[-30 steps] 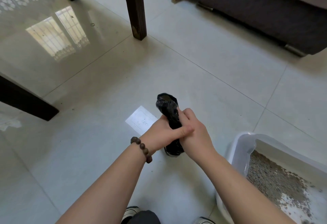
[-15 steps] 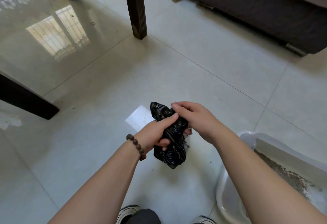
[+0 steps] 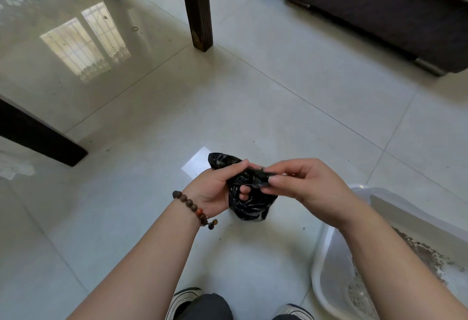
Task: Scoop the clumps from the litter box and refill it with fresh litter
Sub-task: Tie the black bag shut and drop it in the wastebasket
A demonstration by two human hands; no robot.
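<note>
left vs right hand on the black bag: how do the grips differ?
The left hand wraps the black bag at its bunched middle, fingers curled round it; the right hand only pinches a thin strand at the top. The left wrist wears a bead bracelet; the right is bare. Both hold the same bag above the floor.

Single head-worn wide-angle view, looking forward and steeply down, close over both forearms, tiled floor (image 3: 278, 107) below, shoes (image 3: 182, 302) at bottom edge

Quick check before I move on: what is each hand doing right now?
Left hand: grips the black plastic bag, fingers curled round it.
Right hand: pinches a strip of the same bag.
</note>
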